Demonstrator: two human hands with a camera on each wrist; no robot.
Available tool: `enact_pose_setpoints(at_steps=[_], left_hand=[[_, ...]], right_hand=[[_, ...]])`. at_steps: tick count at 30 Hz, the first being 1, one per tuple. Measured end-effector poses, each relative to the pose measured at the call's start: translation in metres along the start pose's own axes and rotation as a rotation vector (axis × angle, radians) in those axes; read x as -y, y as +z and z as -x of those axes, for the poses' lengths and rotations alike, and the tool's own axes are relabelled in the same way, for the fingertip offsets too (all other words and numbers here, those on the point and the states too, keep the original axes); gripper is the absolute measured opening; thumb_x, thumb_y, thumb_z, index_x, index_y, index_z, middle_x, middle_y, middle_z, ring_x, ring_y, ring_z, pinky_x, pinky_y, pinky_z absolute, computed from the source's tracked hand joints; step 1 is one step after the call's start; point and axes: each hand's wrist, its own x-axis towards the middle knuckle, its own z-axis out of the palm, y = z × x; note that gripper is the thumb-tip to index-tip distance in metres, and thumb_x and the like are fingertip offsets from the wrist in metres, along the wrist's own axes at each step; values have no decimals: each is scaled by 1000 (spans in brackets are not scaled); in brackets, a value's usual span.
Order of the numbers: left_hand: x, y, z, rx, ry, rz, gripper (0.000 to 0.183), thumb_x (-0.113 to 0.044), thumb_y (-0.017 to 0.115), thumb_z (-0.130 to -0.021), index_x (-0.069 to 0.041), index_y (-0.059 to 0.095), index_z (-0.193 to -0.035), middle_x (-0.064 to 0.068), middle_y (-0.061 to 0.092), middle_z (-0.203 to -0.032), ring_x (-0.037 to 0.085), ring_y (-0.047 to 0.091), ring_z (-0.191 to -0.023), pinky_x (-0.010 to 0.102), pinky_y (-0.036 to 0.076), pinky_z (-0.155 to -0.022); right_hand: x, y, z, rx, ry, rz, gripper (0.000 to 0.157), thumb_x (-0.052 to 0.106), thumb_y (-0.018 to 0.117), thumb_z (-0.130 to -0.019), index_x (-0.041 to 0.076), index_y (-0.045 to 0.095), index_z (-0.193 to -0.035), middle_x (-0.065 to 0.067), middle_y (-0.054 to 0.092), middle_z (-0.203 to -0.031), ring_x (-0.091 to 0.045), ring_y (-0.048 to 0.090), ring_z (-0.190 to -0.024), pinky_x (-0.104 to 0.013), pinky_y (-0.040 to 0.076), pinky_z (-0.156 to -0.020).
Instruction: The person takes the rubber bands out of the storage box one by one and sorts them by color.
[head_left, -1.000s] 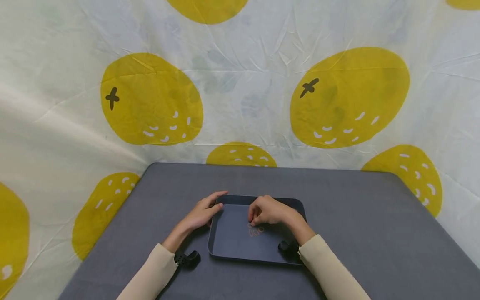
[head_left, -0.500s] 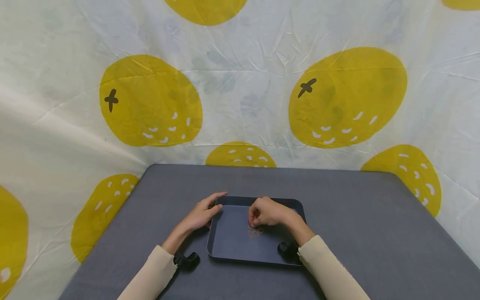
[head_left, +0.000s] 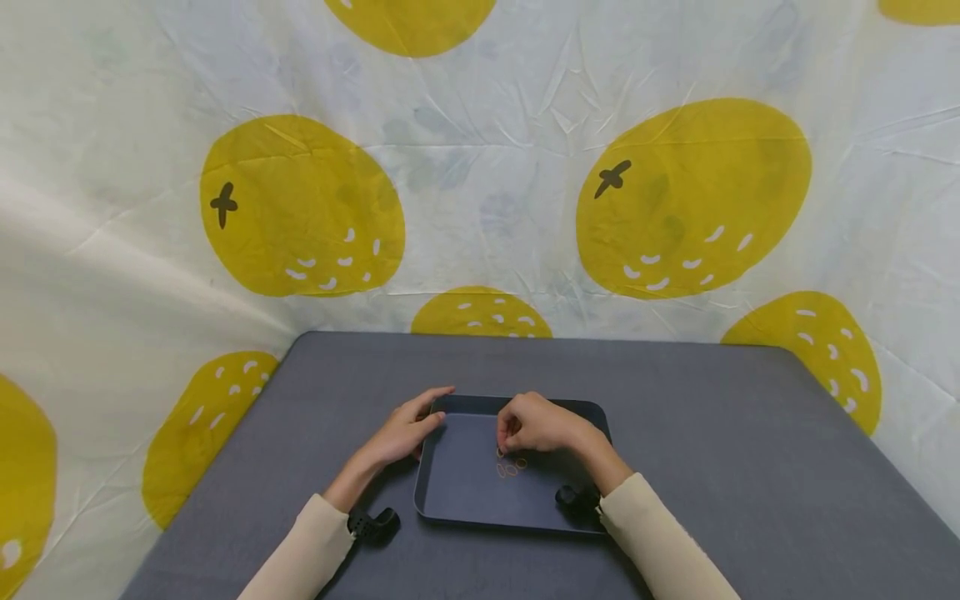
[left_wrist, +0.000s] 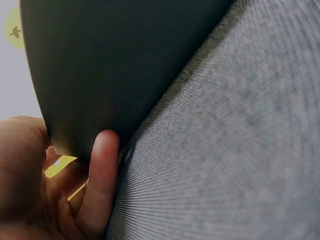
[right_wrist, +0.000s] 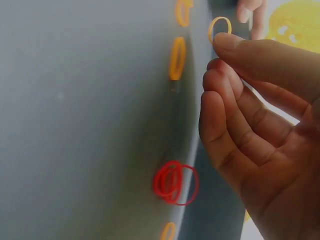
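Observation:
A dark, shallow rectangular tray (head_left: 480, 524) rests on the grey table. My left hand (head_left: 401, 432) holds its far left corner, thumb over the rim and other fingers outside; one finger (left_wrist: 104, 170) touches the outer wall. Over the middle of the tray, my right hand (head_left: 542, 423) pinches a small yellow-orange rubber band (right_wrist: 220, 18) between thumb and fingertips. Several orange rubber bands (head_left: 512, 471) lie on the tray just below that hand. In the right wrist view a clump of red rubber bands (right_wrist: 170, 182) sits near more orange bands (right_wrist: 177, 59), blurred.
A grey cloth-covered table (head_left: 697, 433) surrounds the tray. Behind it hangs a pale curtain (head_left: 491, 183) printed with large yellow fruit. Black wrist devices (head_left: 375, 525) are strapped to both wrists, the right one (head_left: 577, 498) hanging above the tray.
Both hands keep nearly the same place. The whole scene shifts slightly down in the head view. The right fingertips stay close to the orange rubber bands.

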Motion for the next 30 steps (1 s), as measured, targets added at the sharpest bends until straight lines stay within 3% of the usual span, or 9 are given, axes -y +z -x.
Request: enact_pose_setpoints(at_steps=[4,9,18,25,30], left_hand=[[0,0,0,1,5,4,47,-31,49,-101,-33,38,-147,12,59,-124,21,62,-73,39,54,-47],[1,0,0,10,10,10,48,-31,50,-101,-31,37,-148,15,61,-104,20,60,-65,37,54,-45],[0,-2,-1,2,18,4,48,-31,50,-101,-32,38,-148,11,51,-140,20,63,-88,39,55,-46],[0,-3,0,7,4,-2,48,-30,49,-101,-34,37,-148,10,58,-126,23,61,-76,40,55,-47],[-1,-2,0,4,10,2,48,-29,50,-101,-31,38,-148,11,56,-131,21,62,-77,39,54,-46]], right_hand=[[4,-5,3,-7,-11,-23,14,10,68,-87,19,72,-77,11,71,-76,-1,62,-66,-21,51,-61],[7,-15,12,-21,-8,-73,10,13,69,-88,17,72,-80,7,73,-80,-15,65,-62,-25,50,-52],[-2,-43,38,-91,53,-106,10,12,67,-90,15,72,-82,-5,73,-86,-27,68,-75,-28,51,-58],[-16,-62,58,-178,95,-101,7,14,69,-88,13,72,-82,-4,73,-84,-29,67,-76,-26,49,-61],[-24,-72,72,-227,152,-102,6,17,70,-88,15,72,-82,-4,73,-85,-23,64,-76,-30,50,-64]])
